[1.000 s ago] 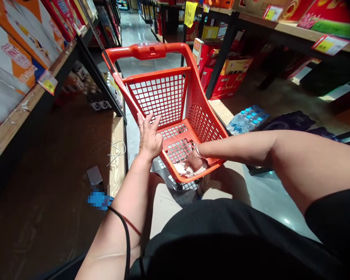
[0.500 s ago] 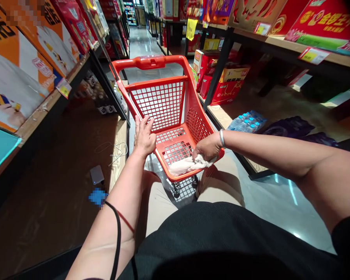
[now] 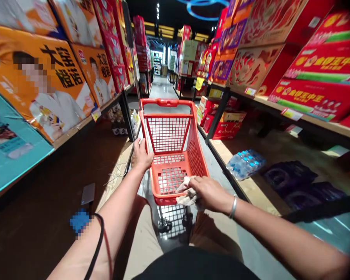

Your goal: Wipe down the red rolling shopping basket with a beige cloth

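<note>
A red shopping cart [image 3: 175,160] with gridded sides stands between my knees, its basket bare inside. My left hand [image 3: 141,155] rests against the cart's left rim with its fingers apart, gripping nothing loose. At the near right corner my right hand [image 3: 205,190], a silver bangle on its wrist, is closed on a crumpled whitish cloth [image 3: 186,197]. The cloth lies over the near rim and hangs partly outside the basket.
Shelves with orange boxes [image 3: 43,83] line the left, and red cartons [image 3: 312,95] fill the right one. Shrink-wrapped bottles [image 3: 245,164] sit on the low right shelf. A white cord [image 3: 116,174] lies at the left. The aisle floor [image 3: 161,87] runs ahead.
The view has tilted up, showing more of the aisle. My right hand and the cloth have moved from inside the basket's near end to the outside of its near right corner.
</note>
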{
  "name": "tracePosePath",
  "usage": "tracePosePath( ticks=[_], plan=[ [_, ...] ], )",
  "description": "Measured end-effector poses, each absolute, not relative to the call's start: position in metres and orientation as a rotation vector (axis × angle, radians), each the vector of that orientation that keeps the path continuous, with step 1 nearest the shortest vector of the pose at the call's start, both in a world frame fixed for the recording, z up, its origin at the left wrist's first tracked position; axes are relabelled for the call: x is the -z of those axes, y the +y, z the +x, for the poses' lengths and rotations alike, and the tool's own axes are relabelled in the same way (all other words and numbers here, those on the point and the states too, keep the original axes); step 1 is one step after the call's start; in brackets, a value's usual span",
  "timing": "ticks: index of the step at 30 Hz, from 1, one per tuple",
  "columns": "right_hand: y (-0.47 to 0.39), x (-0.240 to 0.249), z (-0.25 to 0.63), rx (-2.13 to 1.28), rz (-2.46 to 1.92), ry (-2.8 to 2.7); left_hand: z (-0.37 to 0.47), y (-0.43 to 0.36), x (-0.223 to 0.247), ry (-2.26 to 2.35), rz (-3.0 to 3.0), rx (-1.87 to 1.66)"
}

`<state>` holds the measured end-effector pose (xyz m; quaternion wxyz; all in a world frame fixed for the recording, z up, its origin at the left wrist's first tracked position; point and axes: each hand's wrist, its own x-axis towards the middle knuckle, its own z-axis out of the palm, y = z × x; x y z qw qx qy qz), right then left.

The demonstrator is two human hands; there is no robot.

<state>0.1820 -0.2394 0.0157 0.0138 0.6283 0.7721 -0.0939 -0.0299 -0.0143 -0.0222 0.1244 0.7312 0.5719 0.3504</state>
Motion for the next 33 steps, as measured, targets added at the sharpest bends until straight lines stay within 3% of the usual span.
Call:
tracePosePath(
  ticks=[7,14,20,27,33],
  plan=[
    [-0.201,-0.002,0.162,0.147,2.084,2.274,-0.015,-0.055,0.011,1.536,2.358,-0.954],
    [-0.137,-0.01,0.167,0.356,2.219,2.37,-0.002,-0.12,0.053,1.322,2.405,-0.786],
    [-0.072,-0.032,0.206,-0.174,2.384,2.427,-0.017,-0.112,0.069,1.18,2.563,-0.545],
    [-0.05,0.008,0.217,-0.162,2.46,2.212,-0.014,-0.111,0.055,1.086,2.639,-0.301],
    [-0.05,0.013,0.249,-0.126,2.422,2.342,-0.015,-0.101,0.056,0.911,2.695,-0.309]
  ],
)
